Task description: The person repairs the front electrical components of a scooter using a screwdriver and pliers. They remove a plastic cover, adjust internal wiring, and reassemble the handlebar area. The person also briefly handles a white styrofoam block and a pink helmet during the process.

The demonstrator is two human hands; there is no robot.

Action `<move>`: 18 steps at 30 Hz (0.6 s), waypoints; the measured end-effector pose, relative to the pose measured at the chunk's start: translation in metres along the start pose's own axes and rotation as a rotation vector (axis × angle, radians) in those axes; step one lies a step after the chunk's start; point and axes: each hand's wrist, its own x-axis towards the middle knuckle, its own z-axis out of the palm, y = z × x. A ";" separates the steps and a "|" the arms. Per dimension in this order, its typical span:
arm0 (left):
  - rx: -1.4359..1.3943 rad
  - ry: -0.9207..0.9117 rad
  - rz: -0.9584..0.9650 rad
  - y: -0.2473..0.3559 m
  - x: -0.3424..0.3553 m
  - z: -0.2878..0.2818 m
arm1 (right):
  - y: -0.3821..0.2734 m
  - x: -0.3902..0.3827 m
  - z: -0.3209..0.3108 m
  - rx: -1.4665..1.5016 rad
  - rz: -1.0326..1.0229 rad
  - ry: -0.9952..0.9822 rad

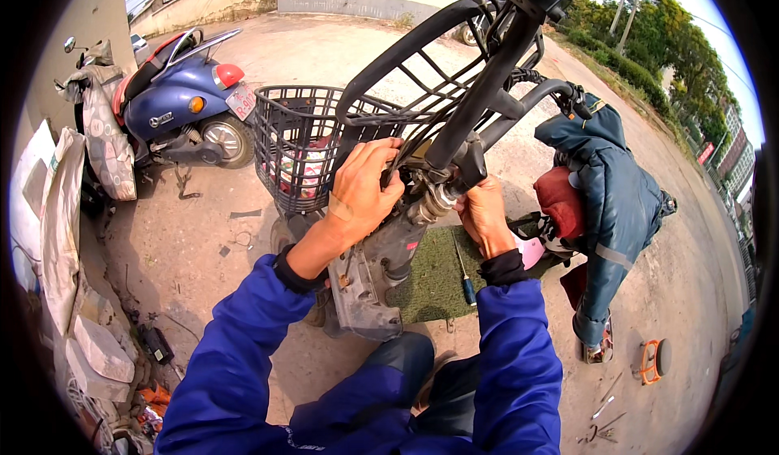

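In front of me stands a partly stripped electric scooter, its black handlebar stem (485, 90) rising above a worn steering column (432, 203). My left hand (363, 194) is curled at the column's left side, thumb and fingers round a bundle of black cables (415, 140). On the opposite side, my right hand (485, 216) has its fingers bent in against the column, just below the stem. What its fingertips hold is hidden. A dirty grey plastic cover (365, 289) sits below my left wrist. The black front basket (297, 143) is beyond that hand, with colourful items inside.
A screwdriver (468, 287) with a blue handle lies on a green mat (430, 272). A blue scooter (174, 106) is parked at far left. At right are a scooter draped with a dark jacket (617, 187) and an orange-framed stool (652, 362). Stone blocks (101, 354) lie at lower left.
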 end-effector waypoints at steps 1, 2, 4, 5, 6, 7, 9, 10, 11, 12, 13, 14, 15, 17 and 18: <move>0.000 0.005 0.004 0.000 0.000 0.000 | 0.001 0.000 0.002 -0.009 -0.010 -0.017; -0.001 0.010 0.008 0.000 0.000 0.000 | 0.001 0.001 0.005 -0.018 -0.021 -0.034; 0.000 0.012 0.017 0.000 0.000 -0.001 | 0.003 0.003 0.005 -0.036 -0.034 -0.056; -0.001 0.011 0.022 -0.001 0.000 -0.001 | 0.003 0.005 0.002 -0.047 -0.037 -0.061; -0.003 0.009 0.023 -0.002 0.000 0.000 | 0.002 0.006 0.003 -0.060 -0.038 -0.065; 0.001 0.006 0.027 -0.003 0.000 0.000 | 0.003 0.005 0.005 -0.028 -0.045 -0.070; 0.005 0.000 0.033 -0.004 0.000 0.000 | 0.003 0.002 0.011 0.034 -0.060 -0.078; 0.002 -0.015 0.011 -0.004 0.000 0.000 | 0.001 0.002 0.010 0.037 -0.030 -0.104; -0.001 -0.030 -0.011 -0.003 0.001 -0.001 | -0.001 0.003 0.009 0.040 0.001 -0.131; -0.003 -0.044 -0.028 -0.002 0.003 0.000 | -0.005 0.004 0.008 0.044 0.025 -0.158; -0.048 -0.047 -0.048 0.002 0.005 0.000 | -0.007 0.004 0.008 0.065 0.051 -0.158; -0.092 -0.049 -0.069 0.006 0.008 0.000 | -0.010 0.003 0.008 0.086 0.077 -0.159; -0.136 -0.047 -0.090 0.009 0.009 -0.001 | -0.011 0.004 0.009 0.105 0.103 -0.164; -0.129 -0.070 -0.109 0.010 0.010 -0.001 | -0.013 0.003 0.009 0.083 0.131 -0.125; -0.136 -0.072 -0.121 0.009 0.010 0.000 | -0.011 0.003 0.010 0.081 0.148 -0.109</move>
